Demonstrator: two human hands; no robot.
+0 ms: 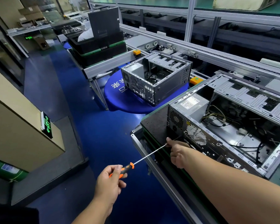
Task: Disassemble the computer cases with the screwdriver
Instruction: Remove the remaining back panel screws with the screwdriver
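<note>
Hands: left grips screwdriver handle, right pinches its shaft at computer case.

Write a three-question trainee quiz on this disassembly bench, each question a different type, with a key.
1. True or false: the left hand grips the orange-and-black handle of the screwdriver.
2. Multiple choice: the right hand pinches the screwdriver's shaft near (A) the handle, (B) the tip, at the rear panel of the near computer case, (C) the blue stool.
3. Fill in: the second open computer case stands on a ____ stool.

Key: 1 true; 2 B; 3 blue.
</note>
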